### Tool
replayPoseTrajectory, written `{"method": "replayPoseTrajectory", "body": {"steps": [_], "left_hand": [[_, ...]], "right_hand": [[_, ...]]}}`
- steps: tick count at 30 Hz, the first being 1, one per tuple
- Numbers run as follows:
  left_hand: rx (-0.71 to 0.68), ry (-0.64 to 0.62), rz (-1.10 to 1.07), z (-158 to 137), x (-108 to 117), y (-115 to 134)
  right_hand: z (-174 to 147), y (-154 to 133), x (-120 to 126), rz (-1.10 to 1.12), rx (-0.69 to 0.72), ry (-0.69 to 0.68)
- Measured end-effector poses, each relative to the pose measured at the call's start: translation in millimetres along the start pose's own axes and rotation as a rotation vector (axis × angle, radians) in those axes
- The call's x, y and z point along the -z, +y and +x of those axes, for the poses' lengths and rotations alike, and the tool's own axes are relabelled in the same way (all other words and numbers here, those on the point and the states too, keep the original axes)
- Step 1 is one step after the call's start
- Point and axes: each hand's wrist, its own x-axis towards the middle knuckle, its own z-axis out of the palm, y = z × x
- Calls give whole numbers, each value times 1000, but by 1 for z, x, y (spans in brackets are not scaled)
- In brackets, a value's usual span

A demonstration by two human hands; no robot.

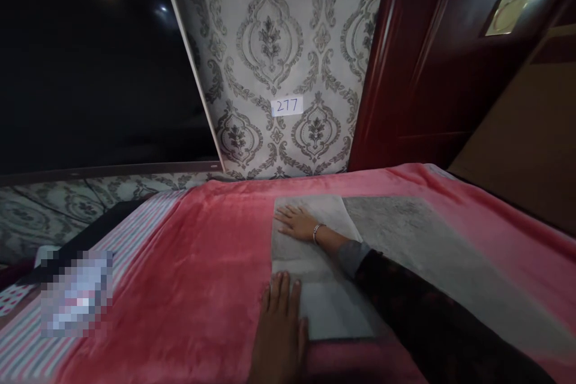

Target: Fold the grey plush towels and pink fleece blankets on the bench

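Handwritten in blue, "277" stood on a white paper label [287, 105] against grey damask wallpaper [270, 36], above the far edge of a pink blanket [202, 270]. Grey cloth [405, 234], matte and suede-like, lay right of the blanket's middle, its top close to the far edge; left part doubled over, showing a paler, smoother face. Right hand [294, 222] flat, palm down, fingers spread wide on the doubled part near its far left corner; metallic bracelet [317, 232] at the wrist, dark sleeve [418, 306]. Left hand [279, 318] also flat, fingers nearly together, thumb apart, over the doubled part's left edge, nearer the blanket's near edge. Striped fabric [144, 228] showed along the blanket's left edge, a pixelated item [76, 297], unreadable, near its near left corner.
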Motion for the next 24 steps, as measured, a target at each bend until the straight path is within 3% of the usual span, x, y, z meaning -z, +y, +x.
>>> {"method": "replayPoseTrajectory", "body": {"steps": [5,10,16,20,24], "left_hand": [[-5,62,11,-4,-13,-1],[-14,63,21,-7,-25,-6],[-58,127,53,2,-9,-6],[-52,92,55,6,7,-8],[-77,34,32,12,21,-8]], "right_hand": [[35,21,-2,-13,-79,33],[46,29,-1,-9,-115,67],[43,20,9,-4,-157,77],[19,6,15,6,-172,76],[-42,3,10,5,-73,92]]}}
